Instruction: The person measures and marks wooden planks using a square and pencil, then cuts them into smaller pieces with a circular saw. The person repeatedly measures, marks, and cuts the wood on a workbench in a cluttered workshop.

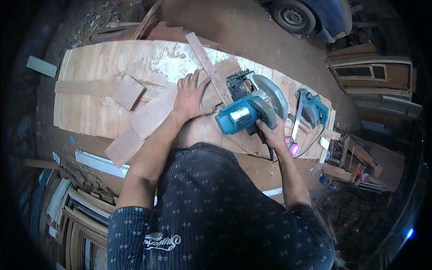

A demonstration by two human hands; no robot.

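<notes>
My left hand (191, 96) presses with spread fingers on wooden boards (153, 108) lying crosswise on a large panel of joined planks (112, 58). My right hand (270, 132) grips the rear handle of a teal circular saw (238, 112), whose base rests at the boards beside my left hand. A narrow strip (200, 51) runs diagonally up from the saw. A second teal power tool (315, 112) lies at the panel's right end, near a metal straightedge (298, 114) and a pink round object (294, 150). A cord hangs below my right hand.
A parked vehicle's wheel (292, 15) is at the top right. Wooden frames (369, 63) and offcuts (369, 162) lie along the right. Stacked timber (85, 216) fills the lower left. A white board (99, 163) lies on the dirt floor below the panel.
</notes>
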